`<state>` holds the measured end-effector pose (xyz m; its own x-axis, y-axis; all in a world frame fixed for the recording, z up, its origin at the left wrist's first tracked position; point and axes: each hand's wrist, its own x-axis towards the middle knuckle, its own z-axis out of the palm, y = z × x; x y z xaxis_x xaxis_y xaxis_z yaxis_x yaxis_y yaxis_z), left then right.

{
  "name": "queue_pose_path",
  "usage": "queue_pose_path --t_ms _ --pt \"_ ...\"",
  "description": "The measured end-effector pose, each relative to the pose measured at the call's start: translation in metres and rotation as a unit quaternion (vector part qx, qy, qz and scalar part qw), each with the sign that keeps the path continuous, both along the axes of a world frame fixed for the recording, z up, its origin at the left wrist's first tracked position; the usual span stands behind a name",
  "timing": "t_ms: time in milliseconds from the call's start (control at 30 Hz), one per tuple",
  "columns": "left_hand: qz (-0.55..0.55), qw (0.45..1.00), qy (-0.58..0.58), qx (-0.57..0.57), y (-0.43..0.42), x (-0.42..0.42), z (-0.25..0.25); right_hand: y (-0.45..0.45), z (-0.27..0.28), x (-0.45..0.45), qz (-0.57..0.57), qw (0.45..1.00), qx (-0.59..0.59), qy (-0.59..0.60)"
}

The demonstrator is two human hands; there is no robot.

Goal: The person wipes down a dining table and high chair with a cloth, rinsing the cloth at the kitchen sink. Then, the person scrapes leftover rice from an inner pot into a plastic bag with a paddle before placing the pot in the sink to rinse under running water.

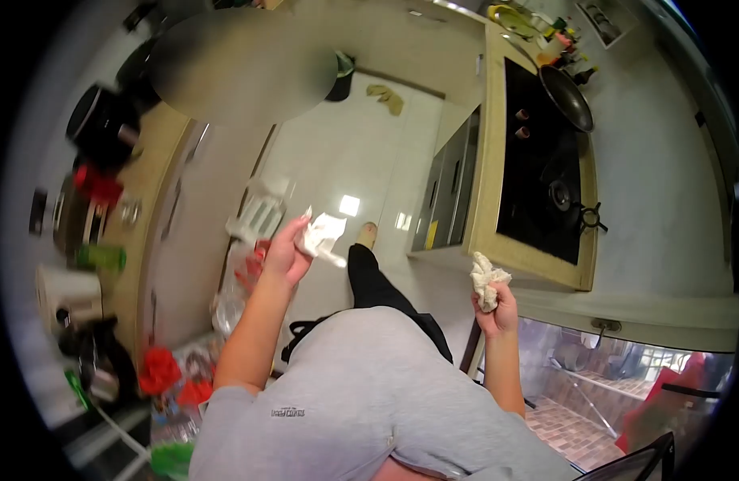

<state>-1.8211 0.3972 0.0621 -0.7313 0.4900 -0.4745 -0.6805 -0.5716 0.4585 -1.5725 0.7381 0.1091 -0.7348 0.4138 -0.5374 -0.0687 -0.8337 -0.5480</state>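
My left hand [286, 255] is closed on a crumpled white tissue [324, 232], whose loose end hangs out past my fingers over the floor. On the other side, my right hand [500, 311] is wrapped around a bunched off-white rag [486, 280], with much of the cloth sticking up out of the fist. That rag is near the front corner of the stove counter [498, 250]. Both hands are held out in front of my body, well apart, and neither touches a surface.
A black gas hob [538, 200] with a frying pan [566, 98] is on my right. A white plastic stool [261, 215] and bags [229, 301] stand on the left floor. Appliances, including a black air fryer [103, 128], line the left counter. A tan cloth [384, 99] lies on the floor ahead.
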Motion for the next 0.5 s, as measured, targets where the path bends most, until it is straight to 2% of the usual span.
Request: queue_pose_path --t_ms 67,167,233,333,400,433,500 --pt "-0.015 1.000 -0.011 -0.012 0.026 -0.059 -0.016 0.030 -0.014 -0.054 0.000 1.000 0.004 0.031" --pt "-0.024 0.998 -0.057 0.002 0.039 -0.143 -0.040 0.078 -0.034 -0.158 0.062 0.996 0.023 0.060" --pt "0.095 0.990 -0.076 -0.064 0.028 -0.190 -0.051 0.099 -0.024 -0.236 0.067 0.996 0.016 0.058" --pt "0.132 0.985 -0.042 -0.099 0.010 -0.246 -0.040 0.130 0.016 -0.344 0.091 0.991 0.045 0.084" --pt "0.156 0.980 -0.052 -0.115 -0.020 -0.282 -0.075 0.152 0.041 -0.407 0.099 0.990 0.068 0.078" --pt "0.160 0.980 -0.067 -0.103 -0.007 -0.294 -0.058 0.165 0.048 -0.439 0.098 0.989 0.068 0.085" --pt "0.202 0.964 -0.106 -0.133 -0.008 -0.324 -0.084 0.191 0.057 -0.501 0.102 0.987 0.073 0.102"
